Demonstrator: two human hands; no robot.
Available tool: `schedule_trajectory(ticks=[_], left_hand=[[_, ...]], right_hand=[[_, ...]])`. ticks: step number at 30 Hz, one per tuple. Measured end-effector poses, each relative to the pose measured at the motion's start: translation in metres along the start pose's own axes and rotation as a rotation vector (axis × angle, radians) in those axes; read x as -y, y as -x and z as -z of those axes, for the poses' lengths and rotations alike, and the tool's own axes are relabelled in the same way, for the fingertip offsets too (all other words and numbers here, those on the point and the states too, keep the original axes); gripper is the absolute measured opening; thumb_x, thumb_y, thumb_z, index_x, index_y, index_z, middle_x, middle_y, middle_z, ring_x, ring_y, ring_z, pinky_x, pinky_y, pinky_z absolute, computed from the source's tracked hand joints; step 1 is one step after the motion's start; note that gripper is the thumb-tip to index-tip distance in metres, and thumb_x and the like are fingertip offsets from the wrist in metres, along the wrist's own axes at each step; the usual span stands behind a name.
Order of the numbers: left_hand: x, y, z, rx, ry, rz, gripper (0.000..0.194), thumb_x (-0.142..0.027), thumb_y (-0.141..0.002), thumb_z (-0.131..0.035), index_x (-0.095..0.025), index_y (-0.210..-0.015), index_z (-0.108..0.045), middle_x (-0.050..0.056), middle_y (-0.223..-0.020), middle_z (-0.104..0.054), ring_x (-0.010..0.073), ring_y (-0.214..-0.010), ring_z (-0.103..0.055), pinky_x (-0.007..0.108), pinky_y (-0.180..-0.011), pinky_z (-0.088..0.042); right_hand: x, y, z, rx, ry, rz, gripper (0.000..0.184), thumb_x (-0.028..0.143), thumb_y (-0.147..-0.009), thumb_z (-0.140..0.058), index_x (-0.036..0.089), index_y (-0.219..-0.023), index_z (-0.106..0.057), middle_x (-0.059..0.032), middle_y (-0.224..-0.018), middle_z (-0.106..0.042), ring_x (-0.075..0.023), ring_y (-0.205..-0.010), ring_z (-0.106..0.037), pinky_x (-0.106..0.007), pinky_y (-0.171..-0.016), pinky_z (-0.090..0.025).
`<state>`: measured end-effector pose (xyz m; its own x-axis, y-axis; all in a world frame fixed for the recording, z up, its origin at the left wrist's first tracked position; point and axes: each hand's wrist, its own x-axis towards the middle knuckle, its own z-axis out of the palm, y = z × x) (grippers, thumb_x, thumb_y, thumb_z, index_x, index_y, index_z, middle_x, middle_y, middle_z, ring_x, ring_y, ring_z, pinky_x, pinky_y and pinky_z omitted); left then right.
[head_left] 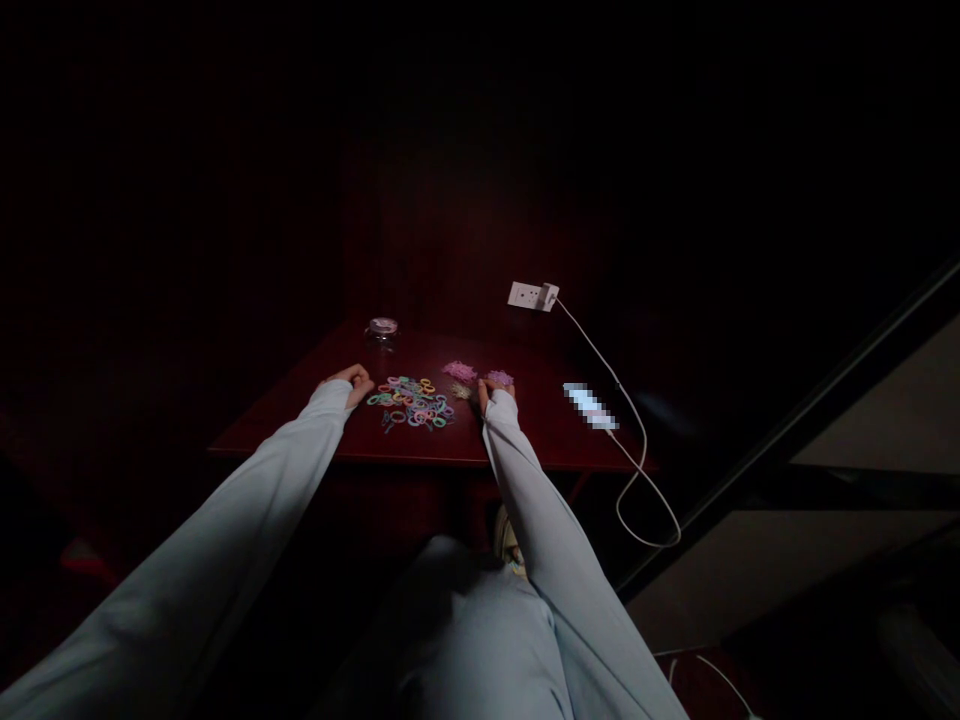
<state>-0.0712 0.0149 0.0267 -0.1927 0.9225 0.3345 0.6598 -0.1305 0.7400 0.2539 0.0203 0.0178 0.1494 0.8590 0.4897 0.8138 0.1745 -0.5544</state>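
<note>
On the dark red table lies a loose spread of small multicoloured hair ties (412, 403). At its left edge rests my left hand (355, 382), its fingers curled in; whatever may be inside them is hidden. My right hand (496, 387) is right of the spread, against a small purple heap of bands (501, 377), with thumb and fingers somewhat apart and nothing visible between them. A pink heap of bands (460, 371) sits just left of the purple one. Nearer to me, beside my right thumb, is a small cream-yellow heap (461, 392).
A clear lidded jar (382, 333) stands at the table's back left. A lit phone (591, 406) lies on the right, its white cable (646, 440) looping past the table edge to a charger in the wall socket (532, 296). The surroundings are very dark.
</note>
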Motion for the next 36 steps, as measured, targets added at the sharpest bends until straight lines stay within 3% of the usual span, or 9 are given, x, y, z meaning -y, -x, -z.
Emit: schedule_trajectory(ticks=[6, 10, 15, 23, 26, 31, 36], left_hand=[[0.001, 0.005, -0.009, 0.125, -0.168, -0.180, 0.020, -0.038, -0.076, -0.073, -0.028, -0.092, -0.068, -0.003, -0.087, -0.068, 0.0237, -0.096, -0.058, 0.034, -0.092, -0.038], [0.004, 0.007, -0.009, 0.220, -0.182, -0.328, 0.031, -0.048, -0.074, -0.079, -0.030, -0.100, -0.074, -0.002, -0.094, -0.068, 0.0232, -0.097, -0.054, 0.034, -0.094, -0.039], [0.009, 0.001, -0.008, 0.268, -0.081, -0.432, 0.031, -0.052, -0.078, -0.078, -0.027, -0.096, -0.080, 0.001, -0.092, -0.068, 0.0201, -0.089, -0.055, 0.031, -0.091, -0.043], [0.007, 0.002, -0.011, 0.260, 0.162, -0.445, 0.036, -0.058, -0.073, -0.078, -0.024, -0.087, -0.080, 0.004, -0.097, -0.068, 0.0187, -0.087, -0.063, 0.028, -0.076, -0.051], [0.005, 0.004, -0.012, 0.235, 0.167, -0.438, 0.035, -0.056, -0.074, -0.079, -0.023, -0.086, -0.079, 0.004, -0.100, -0.070, 0.0150, -0.077, -0.061, 0.027, -0.073, -0.052], [0.005, 0.002, -0.017, 0.202, 0.146, -0.405, 0.030, -0.050, -0.072, -0.076, -0.021, -0.081, -0.077, 0.002, -0.083, -0.070, 0.0142, -0.068, -0.058, 0.024, -0.066, -0.048], [0.005, -0.005, -0.029, 0.104, 0.151, -0.242, 0.025, -0.044, -0.072, -0.074, -0.020, -0.076, -0.076, 0.000, -0.062, -0.065, 0.0142, -0.057, -0.053, 0.026, -0.060, -0.044]], right_hand=[[0.000, 0.000, 0.000, 0.010, -0.050, -0.013, 0.030, 0.036, -0.104, -0.054, 0.021, -0.116, -0.076, -0.0106, -0.115, -0.073, -0.0264, -0.115, -0.059, -0.037, -0.102, -0.046], [0.001, 0.002, 0.002, 0.008, -0.075, -0.015, 0.030, 0.036, -0.104, -0.054, 0.021, -0.117, -0.076, -0.0101, -0.117, -0.072, -0.0251, -0.114, -0.060, -0.036, -0.102, -0.047], [0.005, 0.003, 0.004, 0.021, -0.055, -0.009, 0.031, 0.037, -0.105, -0.052, 0.021, -0.115, -0.076, -0.0093, -0.113, -0.073, -0.0243, -0.115, -0.061, -0.033, -0.099, -0.048], [0.009, 0.007, 0.007, 0.026, 0.052, 0.037, 0.036, 0.037, -0.107, -0.046, 0.021, -0.120, -0.076, -0.0095, -0.111, -0.075, -0.0236, -0.110, -0.064, -0.032, -0.096, -0.049], [0.013, 0.008, 0.007, 0.037, 0.078, 0.064, 0.038, 0.037, -0.108, -0.045, 0.021, -0.121, -0.076, -0.0098, -0.114, -0.075, -0.0234, -0.110, -0.064, -0.032, -0.097, -0.048], [0.020, 0.010, 0.008, 0.066, 0.150, 0.143, 0.036, 0.037, -0.110, -0.045, 0.021, -0.119, -0.076, -0.0091, -0.118, -0.077, -0.0232, -0.116, -0.063, -0.031, -0.101, -0.046], [0.029, 0.012, 0.010, 0.099, 0.226, 0.239, 0.036, 0.033, -0.111, -0.042, 0.021, -0.119, -0.075, -0.0078, -0.118, -0.077, -0.0227, -0.114, -0.062, -0.031, -0.100, -0.045]])
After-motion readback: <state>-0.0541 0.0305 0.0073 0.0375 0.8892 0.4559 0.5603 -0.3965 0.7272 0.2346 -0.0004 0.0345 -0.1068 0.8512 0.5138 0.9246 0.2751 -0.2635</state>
